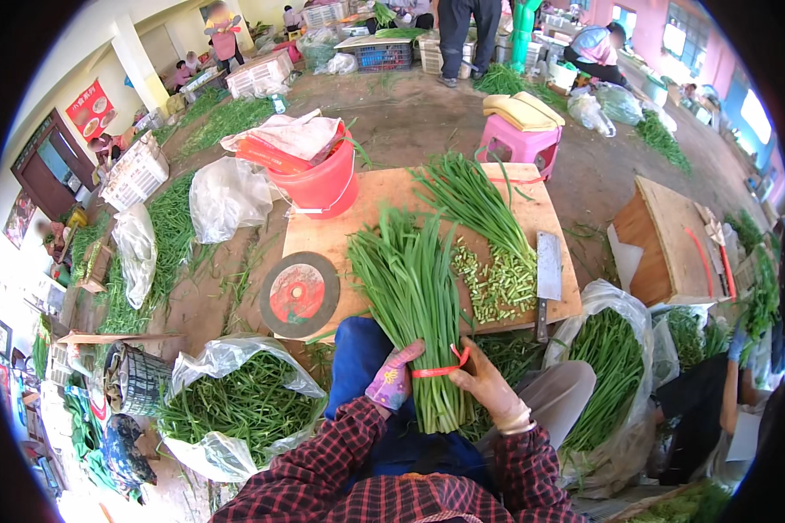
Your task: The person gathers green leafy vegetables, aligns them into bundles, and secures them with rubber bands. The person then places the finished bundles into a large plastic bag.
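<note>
A large bunch of long green vegetable stalks [418, 287], likely garlic chives, lies across my lap with its leafy tips over the wooden board [392, 186]. My left hand [394, 376], in a patterned purple glove, grips the bunch on its left side. Around the lower stalks runs a red tie [435, 372], its loop standing up near the right edge. Fingers of my right hand [487, 386], in a thin pale glove, press the bunch and tie from the right. A cleaver [549, 268] rests at the board's right edge, beside cut stalk ends [497, 281] and a second bunch [477, 202].
A red bucket [320, 186] holding cloth and an abrasive disc [299, 294] sit on the board's left side. Plastic bags of greens stand at left [248, 399] and right [605, 372]. Beyond are a pink stool [520, 140], a wooden box [667, 242] and several people.
</note>
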A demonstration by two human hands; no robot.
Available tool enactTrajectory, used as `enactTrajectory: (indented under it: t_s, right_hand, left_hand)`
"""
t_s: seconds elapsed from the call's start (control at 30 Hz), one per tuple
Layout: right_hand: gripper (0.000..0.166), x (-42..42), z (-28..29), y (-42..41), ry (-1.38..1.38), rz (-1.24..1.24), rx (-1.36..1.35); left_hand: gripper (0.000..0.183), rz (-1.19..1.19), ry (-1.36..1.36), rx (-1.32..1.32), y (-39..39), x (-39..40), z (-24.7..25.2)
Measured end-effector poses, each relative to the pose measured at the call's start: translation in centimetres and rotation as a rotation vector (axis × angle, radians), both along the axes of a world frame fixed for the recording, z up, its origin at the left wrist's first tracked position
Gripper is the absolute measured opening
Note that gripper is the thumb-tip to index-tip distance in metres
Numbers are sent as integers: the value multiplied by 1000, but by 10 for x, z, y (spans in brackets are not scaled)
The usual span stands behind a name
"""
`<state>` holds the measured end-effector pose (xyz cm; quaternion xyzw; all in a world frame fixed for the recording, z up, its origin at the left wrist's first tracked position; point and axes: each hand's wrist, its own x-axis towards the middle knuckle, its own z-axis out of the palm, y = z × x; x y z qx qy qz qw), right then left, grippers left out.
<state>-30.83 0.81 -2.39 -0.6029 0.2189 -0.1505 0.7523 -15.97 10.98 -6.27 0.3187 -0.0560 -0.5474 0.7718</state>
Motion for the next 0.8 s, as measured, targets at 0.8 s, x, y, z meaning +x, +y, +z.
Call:
enactTrajectory:
  t_s: [0.8]
  right_hand:
    - [33, 75, 39, -17, -252, -495, 196]
  left_hand:
    - [42, 183, -229, 48, -6, 14, 26]
